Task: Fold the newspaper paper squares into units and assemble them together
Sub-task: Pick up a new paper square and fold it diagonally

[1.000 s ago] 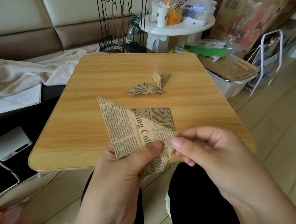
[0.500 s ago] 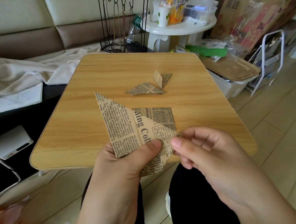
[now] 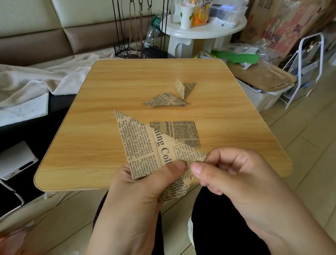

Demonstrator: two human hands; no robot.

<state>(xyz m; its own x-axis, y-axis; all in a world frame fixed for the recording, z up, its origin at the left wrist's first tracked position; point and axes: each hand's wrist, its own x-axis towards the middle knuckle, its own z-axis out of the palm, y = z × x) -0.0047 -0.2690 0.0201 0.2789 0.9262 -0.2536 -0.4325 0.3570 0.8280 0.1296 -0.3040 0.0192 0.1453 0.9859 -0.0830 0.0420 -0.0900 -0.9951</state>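
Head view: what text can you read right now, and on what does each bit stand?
"ing Coll", large headline letters cut off at the fold: held paper, pinched by left hand and right hand.
"Gravure", sideways: flat square on the table.
"print": folded unit.
Body columns on all three: too small to read.
Yellow bag lettering: blurred, unreadable.

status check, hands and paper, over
Left hand and right hand both pinch the half-folded newspaper square. Folded units lie on the table. Nothing in the way.
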